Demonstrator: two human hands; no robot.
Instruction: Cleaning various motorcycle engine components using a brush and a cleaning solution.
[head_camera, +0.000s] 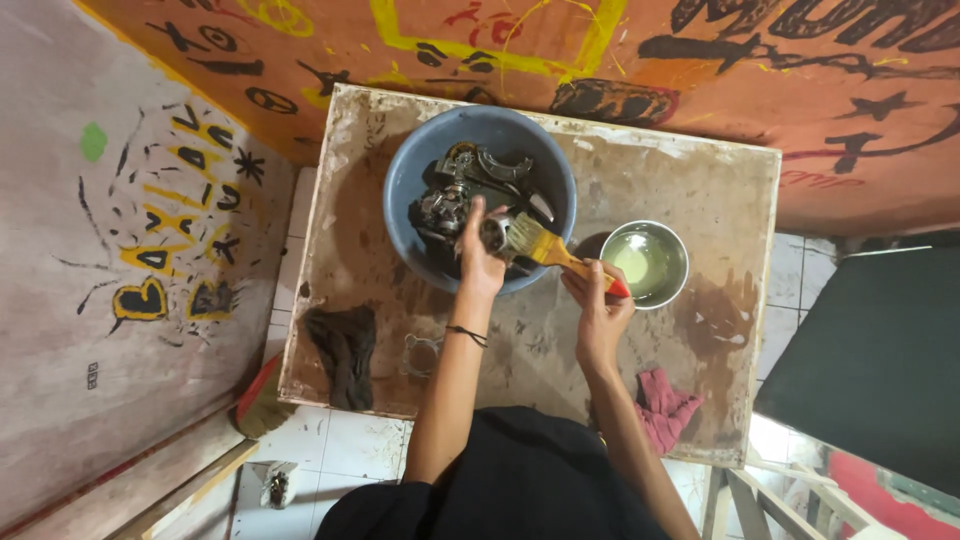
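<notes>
Because the basin (405, 170) sits at the upper middle of the frame, near the far edge of the table (700, 180), the left hand (480, 262) reaches forward over its near rim, fingers curled shut around a small metal part (493, 236) and holding it above the dark liquid, so that drips would fall back inside. More greasy metal parts (455, 190) lie heaped in the basin, up and left of the hand; their exact shapes are hard to tell. The right hand (598, 300), at centre frame just right of the basin, pinches the wooden handle of a brush (545, 245) near its red tip, fingers pressed together on it. The brush slants up and left, its pale bristles meeting the held part, an angle that suits working the bristles against the metal over the basin. A steel bowl (680, 250) of pale liquid stands just right of the basin, beside the brush hand, likely placed there for easy dipping. A dark rag (345, 350) lies at the lower left of the table, a small wire clip (422, 350) next to it, and a red rag (665, 405) at the lower right by the right forearm; both cloths lie close on their own sides, apart from the wet work. The stained tabletop shows brown patches round the bowl.
</notes>
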